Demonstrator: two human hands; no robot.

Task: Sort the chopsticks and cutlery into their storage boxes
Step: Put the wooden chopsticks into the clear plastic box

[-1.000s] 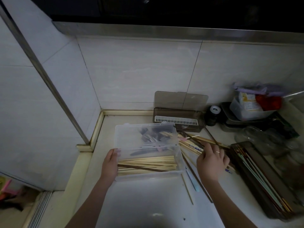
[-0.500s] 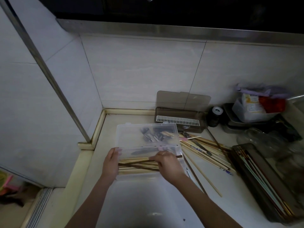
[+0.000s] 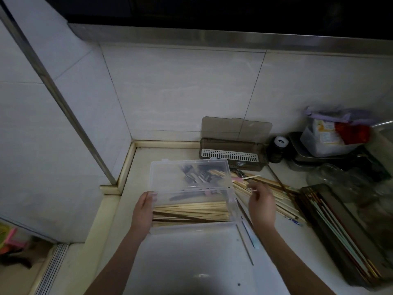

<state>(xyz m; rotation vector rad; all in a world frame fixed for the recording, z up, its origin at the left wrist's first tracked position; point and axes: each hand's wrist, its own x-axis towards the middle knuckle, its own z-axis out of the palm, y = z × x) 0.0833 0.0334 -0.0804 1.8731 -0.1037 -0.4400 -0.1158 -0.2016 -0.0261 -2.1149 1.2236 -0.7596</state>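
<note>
A clear plastic box (image 3: 232, 201) stands open on the counter, with its lid up at the back. Pale wooden chopsticks (image 3: 191, 209) and one dark stick lie lengthwise inside it. My left hand (image 3: 142, 213) grips the box's left end. Just right of the box, my right hand (image 3: 260, 205) hovers with loosely curled fingers and holds nothing. Under and beyond it lies a loose pile of chopsticks (image 3: 282, 201). Dark cutlery (image 3: 195, 175) shows through the raised lid.
A brown slotted box (image 3: 231, 156) with its lid up stands against the back wall. A long dark tray (image 3: 340, 235) holding chopsticks lies at the right. Containers and bags (image 3: 331, 137) crowd the back right corner. A white flat surface (image 3: 191, 252) lies in front of me.
My right hand went from the loose pile into the clear box, then drew back out to the right, now holding nothing. The left hand has stayed on the box.
</note>
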